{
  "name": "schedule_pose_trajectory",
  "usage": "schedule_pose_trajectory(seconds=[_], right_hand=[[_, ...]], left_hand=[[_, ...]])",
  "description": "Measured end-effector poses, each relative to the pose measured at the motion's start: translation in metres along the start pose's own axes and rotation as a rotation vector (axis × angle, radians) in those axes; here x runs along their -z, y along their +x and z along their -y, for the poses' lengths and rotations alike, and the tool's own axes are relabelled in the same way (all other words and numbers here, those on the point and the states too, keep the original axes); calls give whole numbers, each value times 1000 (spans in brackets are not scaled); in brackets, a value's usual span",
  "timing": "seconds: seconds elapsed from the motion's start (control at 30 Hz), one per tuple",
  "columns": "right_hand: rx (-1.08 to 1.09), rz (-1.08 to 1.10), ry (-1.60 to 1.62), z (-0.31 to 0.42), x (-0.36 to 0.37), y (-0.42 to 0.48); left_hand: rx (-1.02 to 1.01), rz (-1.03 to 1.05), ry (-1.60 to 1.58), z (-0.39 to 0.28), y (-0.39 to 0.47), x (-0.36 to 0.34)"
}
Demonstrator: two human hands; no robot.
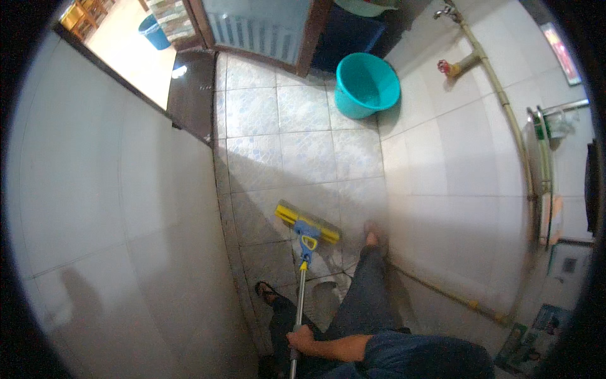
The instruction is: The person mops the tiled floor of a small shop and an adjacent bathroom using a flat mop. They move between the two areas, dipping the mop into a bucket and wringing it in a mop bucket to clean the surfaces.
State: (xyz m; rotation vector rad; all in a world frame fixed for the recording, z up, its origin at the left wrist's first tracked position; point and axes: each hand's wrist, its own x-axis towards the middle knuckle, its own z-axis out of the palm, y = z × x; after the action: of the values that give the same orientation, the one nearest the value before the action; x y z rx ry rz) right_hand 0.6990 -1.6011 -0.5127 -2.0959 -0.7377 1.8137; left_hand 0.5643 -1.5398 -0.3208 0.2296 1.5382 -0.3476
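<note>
My right hand (301, 339) grips the metal pole (301, 289) of a sponge mop, at a grey sleeve on it. The mop's yellow head (307, 222), with its blue plastic joint (307, 232), rests on the tiled floor in front of my feet. A yellow-rimmed loop sits on the joint, and the sponge is mostly hidden under the head. Out of view is my left hand. A sandalled foot (266, 291) stands left of the pole, and my other foot (372, 233) is farther forward near the right wall.
A turquoise bucket (362, 108) stands by the right wall, near a partly glazed door (258, 28). Pipes with a red-handled valve (445, 67) run along that wall. A dark threshold (191, 97) leads left. Between my legs is a recessed squat toilet (326, 298).
</note>
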Motion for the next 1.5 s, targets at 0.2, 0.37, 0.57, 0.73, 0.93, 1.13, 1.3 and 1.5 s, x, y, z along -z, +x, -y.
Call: schedule_pose_trajectory(seconds=[0.2,0.37,0.57,0.73,0.93,1.13,1.3,1.5], right_hand=[[-484,-403,218,-28,154,137],[122,-218,-890,-86,287,236],[-484,-401,349,-38,170,85],[-478,-195,486,-23,184,45],[-112,-526,549,-40,300,147],[-232,-359,941,-42,312,188],[-290,-432,1387,-21,261,95],[-384,-515,1521,52,236,-40]], left_hand=[[7,60,100,-27,14,-78],[-18,120,182,-41,31,-138],[19,47,311,-31,1,-132],[38,11,394,-34,-26,-137],[60,59,499,-63,-36,-170],[-7,-9,734,-28,-50,-129],[-96,-98,877,24,-63,-42],[57,-276,981,-19,-171,32]])
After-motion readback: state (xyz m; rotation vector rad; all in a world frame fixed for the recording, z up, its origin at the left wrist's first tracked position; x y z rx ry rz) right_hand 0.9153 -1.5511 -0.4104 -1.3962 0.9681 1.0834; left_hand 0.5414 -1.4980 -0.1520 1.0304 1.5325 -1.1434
